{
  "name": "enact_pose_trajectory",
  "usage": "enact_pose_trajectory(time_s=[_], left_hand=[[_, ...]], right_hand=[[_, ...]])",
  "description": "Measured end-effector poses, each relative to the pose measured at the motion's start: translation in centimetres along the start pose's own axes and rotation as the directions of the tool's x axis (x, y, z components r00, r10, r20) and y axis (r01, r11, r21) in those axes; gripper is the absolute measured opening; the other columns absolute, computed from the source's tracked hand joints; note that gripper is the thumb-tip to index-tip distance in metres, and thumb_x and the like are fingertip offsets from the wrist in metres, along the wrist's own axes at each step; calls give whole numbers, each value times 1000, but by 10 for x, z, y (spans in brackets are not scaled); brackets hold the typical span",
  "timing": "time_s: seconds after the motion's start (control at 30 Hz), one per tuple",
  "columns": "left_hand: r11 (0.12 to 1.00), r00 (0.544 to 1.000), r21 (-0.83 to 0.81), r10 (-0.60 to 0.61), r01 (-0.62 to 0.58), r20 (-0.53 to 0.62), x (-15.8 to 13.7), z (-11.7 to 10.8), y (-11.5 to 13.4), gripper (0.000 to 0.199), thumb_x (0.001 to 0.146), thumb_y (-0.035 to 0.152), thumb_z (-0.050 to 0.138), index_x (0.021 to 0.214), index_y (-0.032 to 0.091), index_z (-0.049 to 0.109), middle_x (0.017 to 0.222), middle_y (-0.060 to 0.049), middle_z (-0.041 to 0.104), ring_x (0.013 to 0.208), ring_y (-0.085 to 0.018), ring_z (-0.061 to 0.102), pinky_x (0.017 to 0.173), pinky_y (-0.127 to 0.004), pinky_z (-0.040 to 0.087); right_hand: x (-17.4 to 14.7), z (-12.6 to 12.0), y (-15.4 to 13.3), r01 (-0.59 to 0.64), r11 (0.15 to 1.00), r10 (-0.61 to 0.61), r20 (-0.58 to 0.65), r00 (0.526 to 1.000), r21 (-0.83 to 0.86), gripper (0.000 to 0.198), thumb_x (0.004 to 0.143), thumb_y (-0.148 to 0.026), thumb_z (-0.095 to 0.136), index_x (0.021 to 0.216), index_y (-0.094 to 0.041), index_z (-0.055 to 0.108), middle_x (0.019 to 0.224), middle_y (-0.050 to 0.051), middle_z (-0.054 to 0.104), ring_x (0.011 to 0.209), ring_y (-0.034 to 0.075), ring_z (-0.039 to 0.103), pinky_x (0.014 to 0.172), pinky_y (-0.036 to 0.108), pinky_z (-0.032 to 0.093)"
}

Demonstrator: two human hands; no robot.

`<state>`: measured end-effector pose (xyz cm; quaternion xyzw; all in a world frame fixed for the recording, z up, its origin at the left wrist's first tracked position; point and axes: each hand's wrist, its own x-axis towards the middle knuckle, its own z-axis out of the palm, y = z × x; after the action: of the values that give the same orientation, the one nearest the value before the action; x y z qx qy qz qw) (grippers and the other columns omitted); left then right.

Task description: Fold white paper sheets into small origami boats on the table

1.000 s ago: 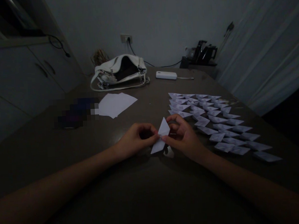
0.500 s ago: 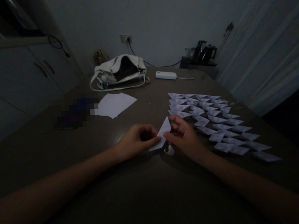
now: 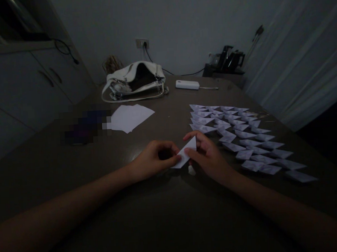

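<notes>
One broad dark table point(image 3: 151, 221) takes up most of my remote view, with a pale cabinet point(image 3: 16, 81) along its left side. Next in size come many folded white paper pieces point(image 3: 244, 133), set close together in slanting rows to the right. At the back I see a white handbag point(image 3: 123, 74), its mouth open, near the wall. Several loose white sheets point(image 3: 131, 117) lie overlapped in front of it, beside a blurred patch I cannot make out. Nearer to me are the left hand point(image 3: 150, 160) and right hand point(image 3: 209, 154), thumbs pointing toward each other, both closed in a pinch. A slim white device point(image 3: 187, 84) with a short cable lies right of the bag. Smallest is the folded paper point(image 3: 183, 159) gripped between those hands: the left has its lower end, the right its upper part, and its pointed tip slants up and rightward.
</notes>
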<state>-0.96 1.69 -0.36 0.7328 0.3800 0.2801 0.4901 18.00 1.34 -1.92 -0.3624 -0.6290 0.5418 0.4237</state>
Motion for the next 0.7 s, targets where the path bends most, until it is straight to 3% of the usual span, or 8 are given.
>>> enact_pose_trajectory(time_s=[0.27, 0.37, 0.57, 0.7], left_hand=[[998, 999, -58, 20, -23, -40, -1, -3, 1, 26, 91, 32, 47, 89, 11, 63, 79, -3, 63, 71, -12, 58, 63, -20, 43], [996, 997, -56, 64, -65, -31, -2, -2, -1, 23, 89, 32, 51, 91, 12, 62, 84, -4, 65, 76, -14, 60, 67, -23, 45], [944, 958, 259, 248, -206, -141, -3, -2, -2, 18, 82, 31, 64, 80, 14, 60, 81, -2, 59, 73, -13, 55, 66, -23, 42], [893, 920, 390, 326, -224, -218, -3, -4, -1, 20, 79, 33, 68, 83, 15, 59, 89, -3, 58, 82, -14, 55, 70, -24, 42]], right_hand=[[5, -1, 0, -50, 994, 54, -39, 998, 93, 37, 80, -32, 63, 108, -21, 42, 72, -3, 60, 55, 9, 53, 50, 21, 43], [7, -1, 2, -70, 993, 74, -37, 997, 92, 41, 79, -34, 65, 109, -22, 39, 70, -4, 58, 55, 10, 54, 49, 22, 43], [5, -1, 3, 41, 996, -41, 6, 999, -84, 30, 75, -26, 68, 98, -23, 50, 92, 0, 58, 70, 11, 58, 56, 22, 45], [6, -3, 2, 50, 995, -39, 115, 993, -90, 10, 74, -19, 64, 81, -18, 58, 77, 0, 59, 67, 12, 56, 59, 23, 45]])
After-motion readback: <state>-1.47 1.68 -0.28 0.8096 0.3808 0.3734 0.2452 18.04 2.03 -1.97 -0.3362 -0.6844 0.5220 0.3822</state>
